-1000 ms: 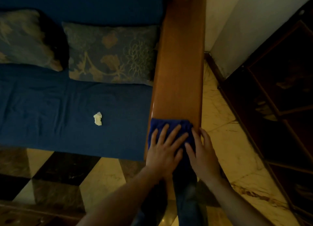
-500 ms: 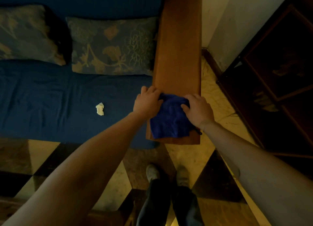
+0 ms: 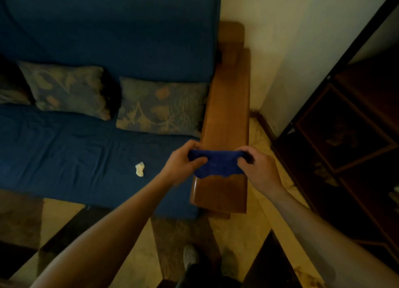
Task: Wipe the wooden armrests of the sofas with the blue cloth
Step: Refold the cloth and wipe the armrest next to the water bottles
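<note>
Two hands hold the blue cloth (image 3: 217, 163) stretched between them above the near part of the wooden armrest (image 3: 226, 119). The left hand (image 3: 183, 165) pinches the cloth's left end, thumb lying across the front of the fabric and fingers curled behind it; the right hand (image 3: 257, 169) grips the right end, its fingers bunched round the fabric. Between the two sets of fingers the cloth runs as a taut top edge, and below them it hangs in a loose, wavy hem whose lower edge lies over the armrest's top. Whether the hem touches the wood or hangs just clear of it cannot be told.

Beyond the fingers the armrest runs away as a long bare plank towards the wall (image 3: 302, 50). Nearer than the fingers a short stretch of wood remains before the rounded front end. To the left of the left fingers the armrest's inner edge meets the blue sofa seat (image 3: 64, 149), where a small crumpled white scrap (image 3: 140, 169) lies well apart from the hand and two patterned cushions (image 3: 162, 110) lean against the backrest. To the right of the right fingers there is a narrow strip of pale floor (image 3: 259, 223), then a dark wooden cabinet (image 3: 345, 136).

Both forearms reach forward from the bottom of the view, converging on the cloth, wrists roughly level.
</note>
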Demonstrator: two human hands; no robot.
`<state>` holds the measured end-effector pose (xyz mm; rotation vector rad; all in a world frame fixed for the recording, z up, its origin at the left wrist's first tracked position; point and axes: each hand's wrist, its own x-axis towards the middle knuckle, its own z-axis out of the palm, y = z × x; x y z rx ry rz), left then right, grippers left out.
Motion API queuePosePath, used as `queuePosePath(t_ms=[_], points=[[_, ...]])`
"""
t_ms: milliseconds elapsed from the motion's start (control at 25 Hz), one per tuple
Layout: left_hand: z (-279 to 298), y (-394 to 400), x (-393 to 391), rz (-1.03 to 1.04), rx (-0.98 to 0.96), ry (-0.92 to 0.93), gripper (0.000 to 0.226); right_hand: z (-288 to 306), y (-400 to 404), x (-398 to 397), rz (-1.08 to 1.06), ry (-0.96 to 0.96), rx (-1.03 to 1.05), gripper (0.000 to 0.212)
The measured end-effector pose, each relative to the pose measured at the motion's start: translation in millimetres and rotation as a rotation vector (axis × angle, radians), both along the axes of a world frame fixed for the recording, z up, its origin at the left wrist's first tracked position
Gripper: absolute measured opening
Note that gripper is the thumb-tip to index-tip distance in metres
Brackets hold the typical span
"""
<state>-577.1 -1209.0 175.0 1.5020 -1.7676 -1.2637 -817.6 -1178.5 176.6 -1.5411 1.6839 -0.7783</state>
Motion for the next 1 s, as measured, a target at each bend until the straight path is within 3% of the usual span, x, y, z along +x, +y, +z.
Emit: queuePosePath(t_ms=[80, 240, 480, 800, 1000], points=[[52.7, 8.2, 4.9, 0.042, -0.054, 0.131, 0.029, 52.1, -3.2, -1.2, -0.010, -0.121, -0.060, 0.020], [164.4, 15.5, 9.4, 0.055, -0.133, 0.213, 0.028, 165.1, -14.2, 1.2, 0.016, -0.260, -0.200, 0.021], [270.2, 18.7, 16.9, 0.156, -0.372, 0.303, 0.028, 279.4, -13.3, 3.5, 0.079, -0.291, -0.412, 0.028], [313.1, 32.2, 31.0, 0.292, -0.612, 0.291, 0.028, 319.5, -11.4, 24.8, 0.137, -0.415, -0.487, 0.018], [314.3, 69.4, 75.7, 0.511, -0.707, 0.215, 0.025, 317.5, -18.1, 85.1, 0.289, -0.462, -0.470, 0.022]])
